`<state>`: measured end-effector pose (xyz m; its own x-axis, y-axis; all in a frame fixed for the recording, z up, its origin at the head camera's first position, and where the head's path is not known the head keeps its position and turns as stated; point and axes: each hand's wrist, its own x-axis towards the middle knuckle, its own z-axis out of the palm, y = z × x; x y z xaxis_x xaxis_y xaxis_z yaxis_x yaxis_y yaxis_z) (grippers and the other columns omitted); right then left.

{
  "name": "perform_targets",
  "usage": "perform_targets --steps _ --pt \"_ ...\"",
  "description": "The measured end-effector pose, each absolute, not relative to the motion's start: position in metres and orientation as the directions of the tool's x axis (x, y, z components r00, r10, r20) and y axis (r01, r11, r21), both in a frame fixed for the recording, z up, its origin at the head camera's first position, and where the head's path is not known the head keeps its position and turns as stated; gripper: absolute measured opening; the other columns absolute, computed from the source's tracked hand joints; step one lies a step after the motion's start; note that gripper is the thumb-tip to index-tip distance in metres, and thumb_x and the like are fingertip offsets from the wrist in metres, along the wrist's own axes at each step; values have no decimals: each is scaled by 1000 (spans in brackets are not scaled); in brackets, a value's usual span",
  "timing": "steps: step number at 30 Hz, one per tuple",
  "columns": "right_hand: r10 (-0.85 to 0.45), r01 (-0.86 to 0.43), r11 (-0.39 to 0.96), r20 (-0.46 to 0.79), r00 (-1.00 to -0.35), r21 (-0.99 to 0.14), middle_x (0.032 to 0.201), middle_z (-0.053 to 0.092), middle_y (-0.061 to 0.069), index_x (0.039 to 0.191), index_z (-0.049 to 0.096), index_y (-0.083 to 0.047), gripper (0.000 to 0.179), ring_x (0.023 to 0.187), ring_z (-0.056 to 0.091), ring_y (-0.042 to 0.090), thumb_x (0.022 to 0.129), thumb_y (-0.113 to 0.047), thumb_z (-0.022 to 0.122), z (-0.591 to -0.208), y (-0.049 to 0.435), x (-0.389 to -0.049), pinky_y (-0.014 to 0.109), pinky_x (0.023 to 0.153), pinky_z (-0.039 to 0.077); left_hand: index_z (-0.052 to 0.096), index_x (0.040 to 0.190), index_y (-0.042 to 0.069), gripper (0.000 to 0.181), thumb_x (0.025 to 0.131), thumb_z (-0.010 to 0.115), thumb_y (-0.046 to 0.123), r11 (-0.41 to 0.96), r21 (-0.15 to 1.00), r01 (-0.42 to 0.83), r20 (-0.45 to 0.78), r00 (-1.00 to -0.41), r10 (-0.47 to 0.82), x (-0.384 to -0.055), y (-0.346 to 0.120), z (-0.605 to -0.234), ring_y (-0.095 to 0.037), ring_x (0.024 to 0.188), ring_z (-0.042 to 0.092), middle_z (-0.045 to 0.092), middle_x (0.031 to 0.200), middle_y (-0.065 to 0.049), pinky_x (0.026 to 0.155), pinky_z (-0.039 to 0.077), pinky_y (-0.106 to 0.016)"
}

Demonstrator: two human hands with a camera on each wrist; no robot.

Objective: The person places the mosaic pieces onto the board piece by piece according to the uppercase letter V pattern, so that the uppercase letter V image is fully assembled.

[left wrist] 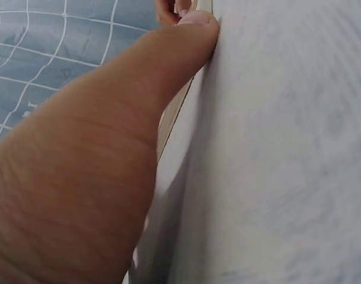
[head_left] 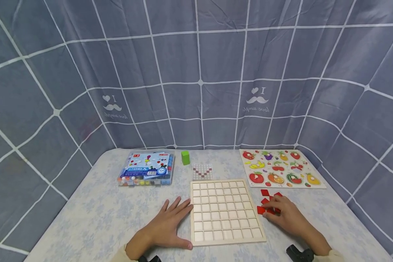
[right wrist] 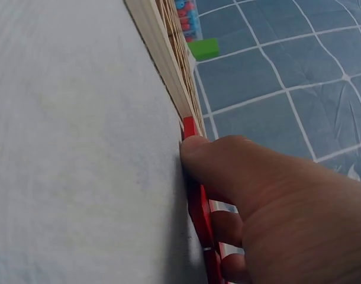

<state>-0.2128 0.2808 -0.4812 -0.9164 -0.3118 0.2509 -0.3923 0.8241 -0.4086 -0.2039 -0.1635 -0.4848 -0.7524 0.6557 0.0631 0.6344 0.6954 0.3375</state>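
A square wooden grid board (head_left: 227,214) with rows of shallow cells lies on the table. My left hand (head_left: 170,225) rests flat at its left side, fingers spread, with fingertips and thumb right at the board's edge. In the left wrist view the thumb (left wrist: 168,59) runs along that edge. To the right of the board my right hand (head_left: 288,216) bends over several red tiles (head_left: 265,193). Thumb and forefinger pinch one red tile (head_left: 260,210), whose end sticks out past the thumb (right wrist: 195,151) in the right wrist view. Other red tiles are partly hidden under the hand.
Behind the board lies a small pattern card (head_left: 203,171) with a V of red squares. A green block (head_left: 185,158) stands beside it. At the back left is a clear plastic box (head_left: 146,169) of coloured pieces; at the back right, a fruit picture board (head_left: 281,169).
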Motion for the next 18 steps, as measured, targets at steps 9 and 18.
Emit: perform_targets --steps 9,18 --pt "-296 -389 827 275 -915 -405 93 55 -14 98 80 -24 20 87 49 13 79 -24 88 -484 282 -214 39 70 35 37 159 18 112 74 60 86 701 333 631 64 -757 650 -205 -163 -485 -39 150 17 27 165 -4 113 12 -71" --pt "-275 -391 808 304 -912 -442 96 60 -13 98 79 -25 19 89 52 14 81 -27 87 -488 285 -222 42 70 32 40 157 21 113 71 57 91 726 262 636 87 -765 639 -207 -163 -485 -32 148 27 32 163 -1 114 23 -63"
